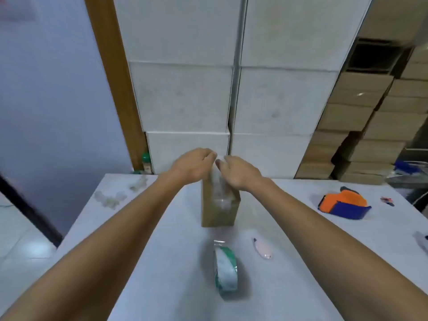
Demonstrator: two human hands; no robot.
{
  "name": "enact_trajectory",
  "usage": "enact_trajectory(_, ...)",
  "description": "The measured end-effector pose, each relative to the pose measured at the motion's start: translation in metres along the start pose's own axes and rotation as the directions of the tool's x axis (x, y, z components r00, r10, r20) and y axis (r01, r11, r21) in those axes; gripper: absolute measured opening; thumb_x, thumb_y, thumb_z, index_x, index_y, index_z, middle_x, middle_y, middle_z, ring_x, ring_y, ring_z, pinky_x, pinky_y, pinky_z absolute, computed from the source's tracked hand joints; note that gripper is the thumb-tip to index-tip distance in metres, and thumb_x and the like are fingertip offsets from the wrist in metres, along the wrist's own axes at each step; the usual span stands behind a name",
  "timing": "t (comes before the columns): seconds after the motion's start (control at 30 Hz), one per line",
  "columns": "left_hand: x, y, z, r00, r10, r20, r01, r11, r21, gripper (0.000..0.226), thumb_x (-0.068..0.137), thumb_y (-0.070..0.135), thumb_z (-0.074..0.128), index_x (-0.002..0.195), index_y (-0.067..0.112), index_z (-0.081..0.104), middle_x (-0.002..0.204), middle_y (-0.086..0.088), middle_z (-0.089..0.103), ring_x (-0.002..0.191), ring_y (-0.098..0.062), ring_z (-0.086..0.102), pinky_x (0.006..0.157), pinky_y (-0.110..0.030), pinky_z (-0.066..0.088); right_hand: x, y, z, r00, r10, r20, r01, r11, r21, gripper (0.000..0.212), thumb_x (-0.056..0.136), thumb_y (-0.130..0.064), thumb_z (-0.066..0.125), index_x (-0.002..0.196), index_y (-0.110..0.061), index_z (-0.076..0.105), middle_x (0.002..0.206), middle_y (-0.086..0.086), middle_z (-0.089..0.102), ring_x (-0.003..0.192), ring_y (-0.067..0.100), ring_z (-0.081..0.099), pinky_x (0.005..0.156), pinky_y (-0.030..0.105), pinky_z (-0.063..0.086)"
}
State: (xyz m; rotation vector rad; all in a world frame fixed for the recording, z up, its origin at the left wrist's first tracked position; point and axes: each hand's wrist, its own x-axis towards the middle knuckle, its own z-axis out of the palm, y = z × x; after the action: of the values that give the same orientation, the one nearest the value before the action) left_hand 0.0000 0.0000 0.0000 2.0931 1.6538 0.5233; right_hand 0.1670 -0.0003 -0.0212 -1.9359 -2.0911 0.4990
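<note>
A small brown cardboard box (217,212) stands upright in the middle of the white table (162,262), with clear tape shining on its near face. My left hand (193,165) and my right hand (238,172) meet over its top end. The fingers of both curl down over the top edge, and their tips are hidden behind the box. The picture is blurred by motion. A roll of clear tape with a green and white core (225,269) stands on edge nearer to me, a loose end sticking up.
A pink box cutter (262,249) lies right of the roll. An orange and blue tape dispenser (345,205) sits at the right. Crumpled clear scraps (111,198) lie at the far left. White cartons (231,100) and brown boxes (370,135) are stacked behind the table.
</note>
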Motion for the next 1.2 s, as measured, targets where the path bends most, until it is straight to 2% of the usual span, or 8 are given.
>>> enact_trajectory(0.07,-0.004,-0.014,0.024,0.998,0.05,-0.033,-0.05,0.999,0.004,0.047,0.102,0.046,0.039,0.129,0.023,0.069,0.14,-0.006,0.068,0.131,-0.031,0.061,0.106,-0.046,0.049,0.0,0.012,0.017,0.998,-0.035,-0.053,0.035,0.999,-0.009,0.061,0.106,-0.062,0.027,0.135,-0.019,0.059,0.141,0.007,0.066,0.126,0.032,0.062,0.097,0.048,0.051)
enact_trajectory(0.2,-0.03,-0.03,0.066,0.987,0.068,-0.143,-0.068,0.998,0.003,0.056,0.091,0.042,0.052,0.141,0.021,0.065,0.15,-0.004,0.059,0.135,-0.027,0.059,0.11,-0.046,0.049,-0.01,0.034,0.045,0.991,-0.054,-0.123,0.057,0.998,0.016,0.044,0.106,-0.046,0.043,0.132,-0.016,0.061,0.135,0.01,0.068,0.121,0.034,0.065,0.093,0.045,0.052)
enact_trajectory(0.37,-0.068,-0.036,0.092,0.971,0.061,-0.233,-0.09,0.989,-0.115,0.038,0.103,0.032,0.049,0.13,0.016,0.071,0.144,-0.004,0.059,0.128,-0.026,0.06,0.107,-0.041,0.048,-0.029,0.035,0.064,0.979,0.006,-0.201,0.034,0.98,0.194,0.038,0.105,-0.045,0.045,0.119,-0.013,0.06,0.122,0.01,0.067,0.112,0.035,0.065,0.097,0.05,0.054)
enact_trajectory(0.5,-0.086,-0.036,0.098,0.962,0.046,-0.271,-0.087,0.986,-0.141,0.041,0.109,0.031,0.046,0.141,0.014,0.065,0.155,-0.005,0.052,0.137,-0.022,0.054,0.106,-0.031,0.038,-0.038,0.031,0.067,0.973,-0.006,-0.23,0.057,0.976,0.212,0.039,0.107,-0.044,0.042,0.122,-0.013,0.061,0.128,0.011,0.066,0.116,0.036,0.064,0.099,0.05,0.052)
enact_trajectory(0.73,-0.112,-0.032,0.087,0.966,-0.027,-0.256,-0.022,0.982,-0.188,0.05,0.11,0.044,0.041,0.152,0.021,0.053,0.158,0.0,0.052,0.138,-0.024,0.056,0.114,-0.045,0.046,-0.047,0.043,0.068,0.967,-0.006,-0.254,0.074,0.963,0.259,0.05,0.111,-0.048,0.033,0.135,-0.013,0.06,0.141,0.01,0.064,0.129,0.035,0.061,0.106,0.048,0.049)
enact_trajectory(0.93,-0.124,-0.024,0.097,0.968,-0.077,-0.237,0.003,0.955,-0.297,0.049,0.107,0.047,0.045,0.15,0.026,0.049,0.154,0.002,0.054,0.129,-0.024,0.062,0.11,-0.048,0.051,-0.065,0.062,0.067,0.97,0.038,-0.238,0.027,0.964,0.264,0.064,0.112,-0.05,0.03,0.162,-0.011,0.04,0.17,0.008,0.043,0.154,0.031,0.042,0.123,0.048,0.035)
enact_trajectory(1.07,-0.132,-0.023,0.112,0.963,-0.193,-0.188,0.086,0.882,-0.463,0.054,0.099,0.048,0.052,0.146,0.022,0.05,0.144,0.002,0.059,0.117,-0.022,0.064,0.106,-0.046,0.052,-0.078,0.079,0.077,0.972,0.061,-0.228,-0.004,0.969,0.246,0.066,0.108,-0.056,0.027,0.15,-0.013,0.054,0.155,0.008,0.059,0.141,0.034,0.055,0.114,0.051,0.044)
enact_trajectory(1.2,-0.144,-0.021,0.125,0.934,-0.337,-0.116,0.223,0.805,-0.55,0.055,0.104,0.04,0.052,0.15,0.012,0.042,0.099,0.011,0.06,0.096,-0.016,0.058,0.092,-0.036,0.042,-0.093,0.093,0.086,0.972,0.081,-0.219,-0.024,0.968,0.251,0.061,0.109,-0.053,0.028,0.139,-0.011,0.06,0.143,0.011,0.066,0.129,0.034,0.06,0.104,0.047,0.047)
